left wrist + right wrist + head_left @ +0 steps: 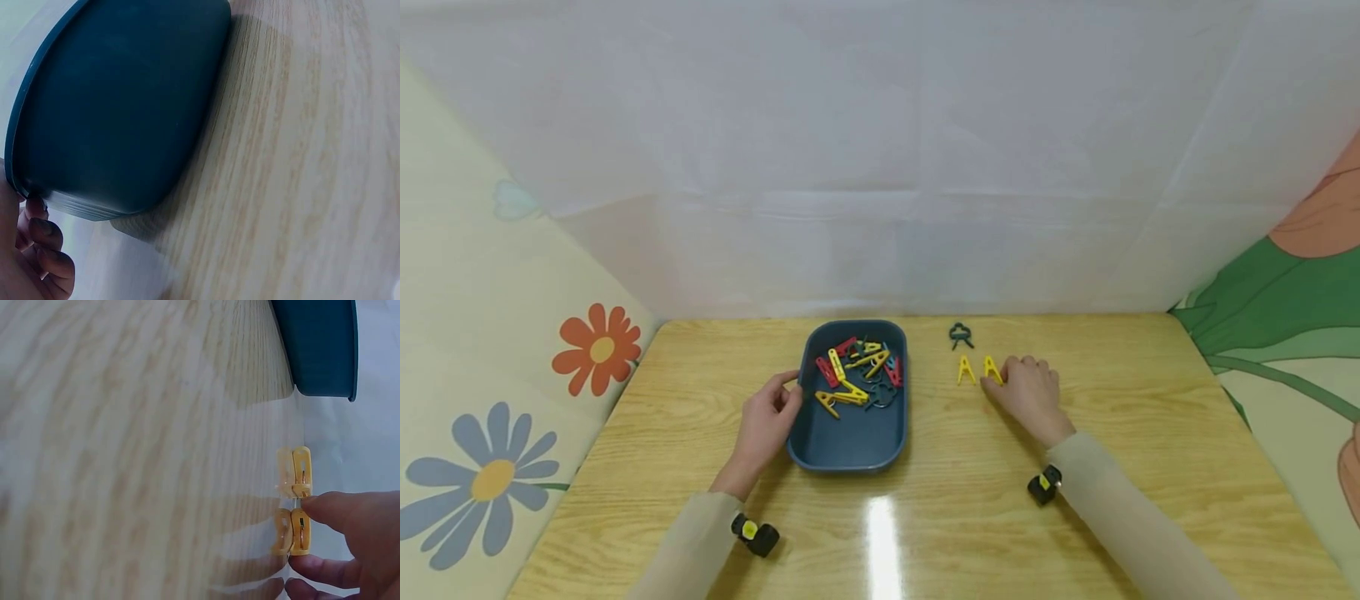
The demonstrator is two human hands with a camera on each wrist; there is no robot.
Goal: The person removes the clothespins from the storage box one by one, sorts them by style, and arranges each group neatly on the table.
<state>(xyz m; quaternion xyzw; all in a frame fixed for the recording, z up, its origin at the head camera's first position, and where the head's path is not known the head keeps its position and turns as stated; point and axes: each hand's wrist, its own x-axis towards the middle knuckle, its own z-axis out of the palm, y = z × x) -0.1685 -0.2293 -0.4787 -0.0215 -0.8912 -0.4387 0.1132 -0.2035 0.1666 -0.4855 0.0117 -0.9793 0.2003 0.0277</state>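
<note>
A dark blue plastic basin (850, 446) stands on the table, holding several clips and clothespins in yellow, red and dark green. My left hand (767, 421) pinches its left rim; in the left wrist view the thumb is over the rim (14, 125) and the fingertips (47, 234) lie below it. To the right of the basin, my right hand (1030, 396) pinches a yellow clothespin (992, 369) between thumb and forefinger, at table level. Another yellow clothespin (966, 370) lies just left of it. Behind them lies a dark green clip (960, 335).
The wooden table (970, 517) ends at a white sheet (917, 208) along the back. Walls with painted flowers (493, 482) flank both sides. Inside the basin, the clips, such as a red clothespin (827, 372), gather toward the far half.
</note>
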